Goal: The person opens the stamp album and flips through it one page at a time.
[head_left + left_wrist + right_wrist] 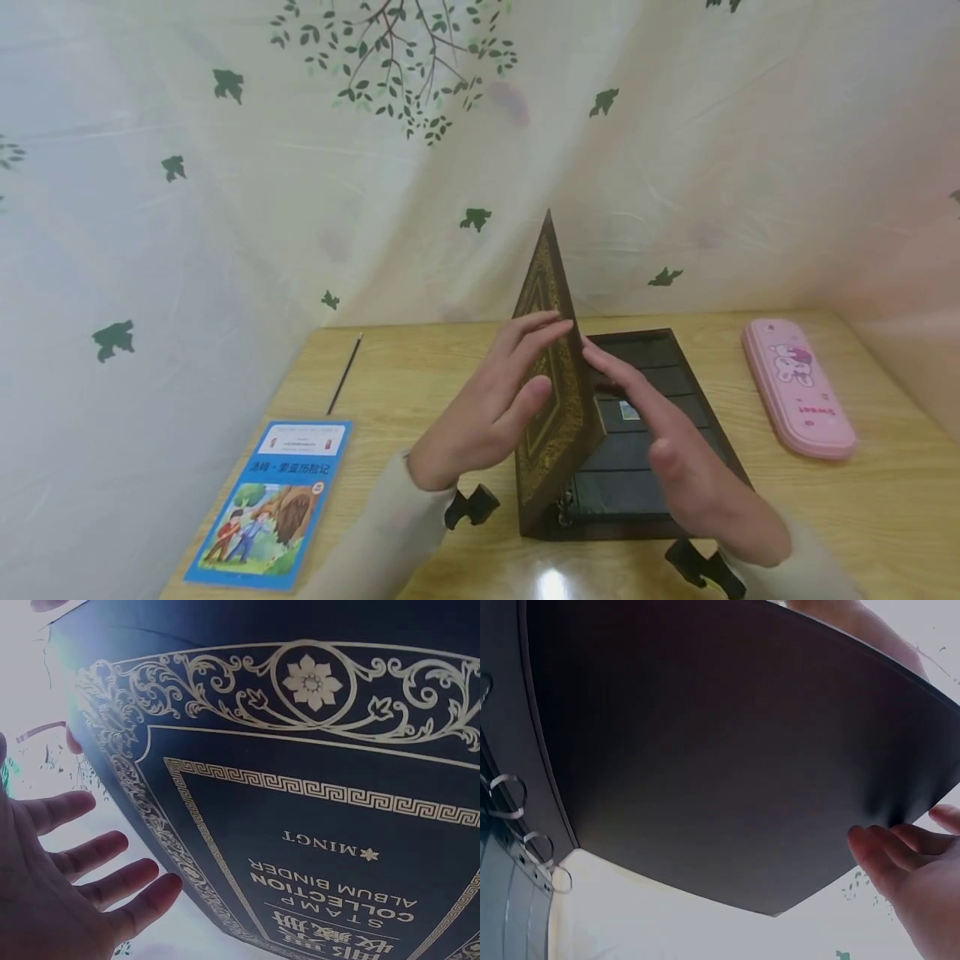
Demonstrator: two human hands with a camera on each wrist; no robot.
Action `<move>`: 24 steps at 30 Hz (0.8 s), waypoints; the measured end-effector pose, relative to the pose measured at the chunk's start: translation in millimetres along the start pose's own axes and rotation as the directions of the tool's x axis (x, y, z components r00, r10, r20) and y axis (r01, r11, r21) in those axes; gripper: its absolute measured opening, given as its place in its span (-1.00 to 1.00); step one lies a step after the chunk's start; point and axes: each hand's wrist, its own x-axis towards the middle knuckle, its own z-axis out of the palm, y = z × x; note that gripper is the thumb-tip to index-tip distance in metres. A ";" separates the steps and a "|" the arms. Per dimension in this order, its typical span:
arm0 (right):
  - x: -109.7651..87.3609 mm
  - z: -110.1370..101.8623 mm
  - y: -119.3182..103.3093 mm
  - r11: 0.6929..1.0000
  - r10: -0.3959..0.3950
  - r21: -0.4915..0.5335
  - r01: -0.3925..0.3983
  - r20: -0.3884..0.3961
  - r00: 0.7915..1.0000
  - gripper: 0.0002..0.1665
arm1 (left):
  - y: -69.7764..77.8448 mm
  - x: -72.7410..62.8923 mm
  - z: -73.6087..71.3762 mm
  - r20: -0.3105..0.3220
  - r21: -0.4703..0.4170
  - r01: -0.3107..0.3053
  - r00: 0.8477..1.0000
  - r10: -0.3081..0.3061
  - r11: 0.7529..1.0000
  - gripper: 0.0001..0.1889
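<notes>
A dark stamp album binder (551, 462) with gold ornament lies on the table, its front cover raised nearly upright. My left hand (487, 408) is at the cover's outer face, fingers extended. In the left wrist view, the fingers of that hand (82, 877) are spread beside the edge of the printed cover (322, 802). On the inner side, my right hand (693, 467) has its fingers stretched toward the cover. The right wrist view shows fingertips (866, 836) touching the plain dark inside (705, 750) near its edge. Black pocket pages (618, 492) hold a small stamp (628, 410). Metal rings (508, 796) show along the spine.
A blue picture-cover book (262, 508) lies at the left, with a dark pencil (345, 373) behind it. A pink pencil case (798, 392) sits at the right. Behind the wooden table (420, 367) hangs a leaf-patterned cloth (405, 192).
</notes>
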 end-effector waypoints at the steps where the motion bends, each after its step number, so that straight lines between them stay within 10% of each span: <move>1: 0.3 1.8 -0.1 1.000 -0.003 0.002 0.003 0.003 1.000 -0.10 | -0.5 -0.2 -0.6 -0.004 -0.002 0.000 1.000 0.000 1.000 -0.39; 24: -8.6 20.9 5.9 0.998 -0.064 -0.015 0.066 0.115 0.991 -0.10 | -12.4 -17.1 -21.2 -0.068 0.047 0.087 0.994 -0.083 0.995 -0.33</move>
